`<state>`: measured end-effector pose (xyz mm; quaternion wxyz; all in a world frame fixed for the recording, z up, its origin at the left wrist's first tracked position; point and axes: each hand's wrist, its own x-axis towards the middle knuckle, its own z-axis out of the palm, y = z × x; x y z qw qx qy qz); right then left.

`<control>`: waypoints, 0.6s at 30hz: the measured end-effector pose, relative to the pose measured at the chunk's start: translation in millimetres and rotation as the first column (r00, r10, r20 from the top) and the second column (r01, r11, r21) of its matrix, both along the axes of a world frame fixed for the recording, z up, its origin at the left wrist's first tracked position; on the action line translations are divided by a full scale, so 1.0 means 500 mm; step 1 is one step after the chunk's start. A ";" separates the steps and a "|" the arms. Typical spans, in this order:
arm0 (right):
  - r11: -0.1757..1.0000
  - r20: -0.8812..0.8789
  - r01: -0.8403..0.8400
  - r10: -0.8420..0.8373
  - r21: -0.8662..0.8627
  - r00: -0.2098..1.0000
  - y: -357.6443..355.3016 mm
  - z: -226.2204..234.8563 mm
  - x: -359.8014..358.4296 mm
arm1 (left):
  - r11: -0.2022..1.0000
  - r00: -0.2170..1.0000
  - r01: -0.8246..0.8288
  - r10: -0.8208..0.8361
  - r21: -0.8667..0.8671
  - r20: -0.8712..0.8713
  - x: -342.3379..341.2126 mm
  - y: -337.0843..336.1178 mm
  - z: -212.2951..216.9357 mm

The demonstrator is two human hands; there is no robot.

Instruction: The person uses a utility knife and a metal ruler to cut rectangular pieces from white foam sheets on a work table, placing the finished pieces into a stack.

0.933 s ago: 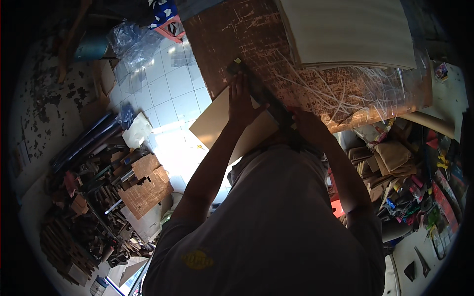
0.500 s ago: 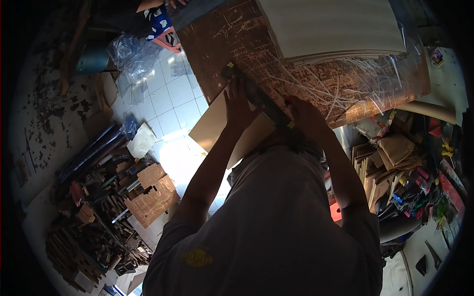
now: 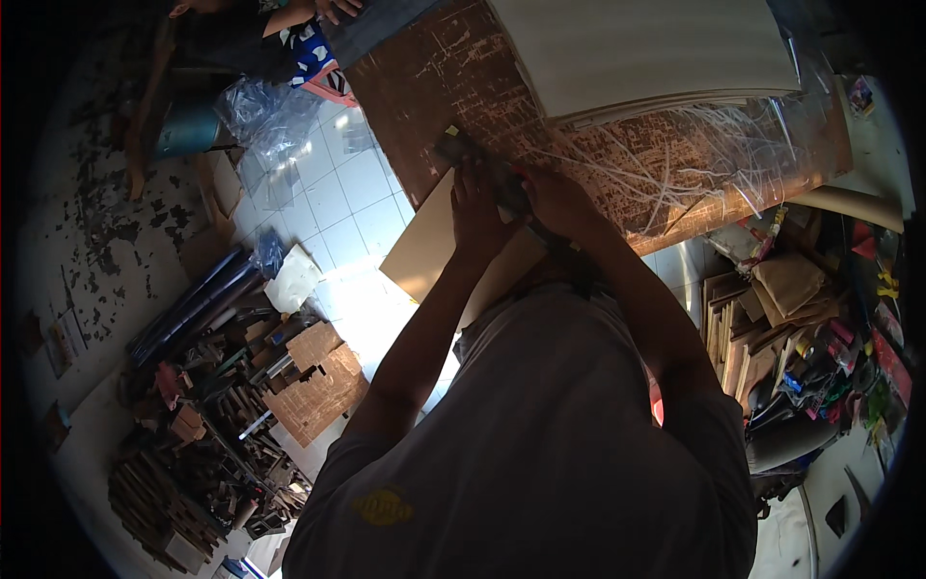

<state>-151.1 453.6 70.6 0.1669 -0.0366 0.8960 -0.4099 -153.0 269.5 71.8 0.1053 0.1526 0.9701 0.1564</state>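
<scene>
A: Report the position of each hand.

B: The left hand (image 3: 477, 207) lies flat, fingers extended, pressing on the tan cardboard sheet (image 3: 434, 246); the right hand (image 3: 555, 198) is closed around a dark straight tool (image 3: 482, 169) that lies diagonally across the sheet's upper edge; whether it is a ruler or a cutter cannot be told.

A: Location of the sheet?

B: It lies on the near edge of the brown scored surface (image 3: 453, 87), one corner overhanging the white tiled floor (image 3: 328, 193); the two hands sit just beside each other on it.

A: Other items on the surface?

B: A stack of pale boards (image 3: 646, 48) at the far side; thin pale offcut strips (image 3: 675, 154) scattered beside the right hand.

A: Surroundings?

B: Wood and cardboard scraps (image 3: 241, 415) piled on the floor to the left; clear plastic bags (image 3: 265, 116) farther off; another person's hand (image 3: 333, 8) at the top edge; mixed clutter (image 3: 820, 328) to the right.
</scene>
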 end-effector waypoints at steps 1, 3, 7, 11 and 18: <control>1.000 0.001 -0.002 0.002 0.001 1.000 0.002 0.000 -0.001 | 1.000 1.000 -0.001 0.002 0.004 -0.004 0.000 -0.001 -0.002; 0.999 0.056 -0.028 0.027 0.017 0.998 0.004 -0.001 -0.002 | 1.000 1.000 -0.007 0.007 0.010 -0.004 0.000 0.000 -0.006; 0.998 0.008 -0.056 0.056 0.017 0.998 0.006 -0.008 -0.006 | 0.999 1.000 -0.010 0.011 0.031 -0.005 0.002 -0.003 -0.012; 0.997 0.018 -0.061 0.062 -0.036 0.998 0.016 -0.036 -0.013 | 1.000 1.000 0.000 0.000 0.022 0.011 -0.004 0.003 -0.007; 0.991 0.228 -0.130 0.124 0.011 0.966 0.068 0.044 0.026 | 1.000 0.999 -0.009 0.009 -0.005 0.051 -0.005 0.000 0.001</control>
